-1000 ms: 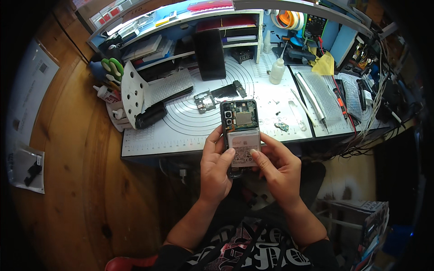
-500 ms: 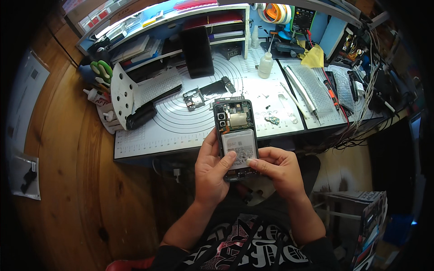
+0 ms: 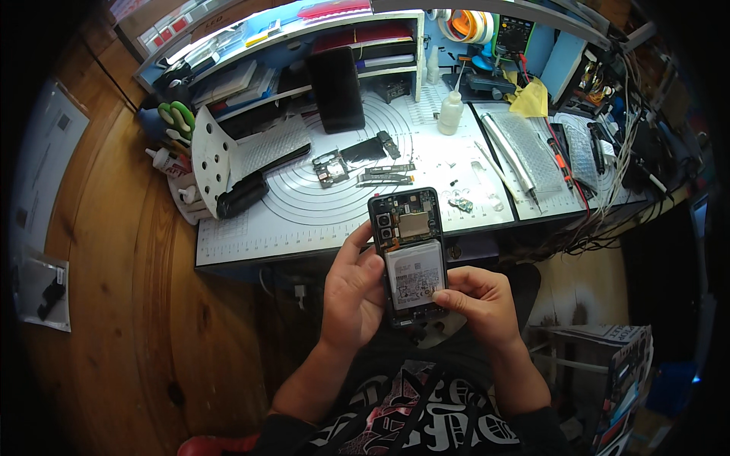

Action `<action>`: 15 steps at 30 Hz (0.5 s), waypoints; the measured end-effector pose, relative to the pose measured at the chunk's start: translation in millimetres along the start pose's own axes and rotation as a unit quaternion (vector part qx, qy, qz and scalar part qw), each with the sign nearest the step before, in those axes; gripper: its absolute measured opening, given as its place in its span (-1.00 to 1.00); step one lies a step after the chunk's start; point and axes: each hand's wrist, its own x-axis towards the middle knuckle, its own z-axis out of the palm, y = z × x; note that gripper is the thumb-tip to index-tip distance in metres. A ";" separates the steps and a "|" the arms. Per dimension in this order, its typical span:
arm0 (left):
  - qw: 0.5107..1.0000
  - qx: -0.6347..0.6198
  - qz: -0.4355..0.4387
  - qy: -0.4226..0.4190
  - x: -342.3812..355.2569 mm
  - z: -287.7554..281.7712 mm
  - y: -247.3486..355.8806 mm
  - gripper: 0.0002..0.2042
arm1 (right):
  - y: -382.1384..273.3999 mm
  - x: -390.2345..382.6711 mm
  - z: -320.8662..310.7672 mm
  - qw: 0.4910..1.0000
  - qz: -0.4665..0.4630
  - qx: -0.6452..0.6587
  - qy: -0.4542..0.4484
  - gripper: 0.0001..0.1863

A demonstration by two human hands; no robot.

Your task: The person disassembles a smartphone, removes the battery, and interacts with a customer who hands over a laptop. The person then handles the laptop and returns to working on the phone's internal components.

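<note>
An opened smartphone is held in both hands just off the front edge of the workbench. Its back is off, so the two camera lenses, a metal shield and a pale battery lie bare. Along the phone's left side, my left hand grips with the thumb at the edge and fingers behind. At the lower right, my right hand pinches the phone, its thumb over the battery's bottom corner. Flat flex cables and a removed phone frame part lie on the mat beyond.
A white mat with rings covers the bench. Behind it stands a dark phone or screen. A squeeze bottle stands to its right, with bubble wrap and a red-black probe further right. A holed white holder is at left.
Both hands have brought the phone lower and slightly right, nearer my body. My left thumb has slid off the battery to the phone's edge. The flex cables now show beyond it.
</note>
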 end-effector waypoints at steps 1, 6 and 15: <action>0.999 -0.030 -0.023 0.004 2.6 -3.8 3.0 -0.43 | 1.4 -2.3 -1.8 1.000 0.000 -0.014 -0.007 -0.80; 0.994 0.098 -0.027 0.035 1.4 -1.0 -0.3 -0.48 | 2.1 -7.8 -0.9 1.000 0.007 -0.028 -0.004 -0.75; 0.996 0.073 -0.023 0.041 -1.4 -2.6 -7.7 -0.43 | 5.6 -3.5 0.1 0.999 0.041 0.027 -0.003 -0.72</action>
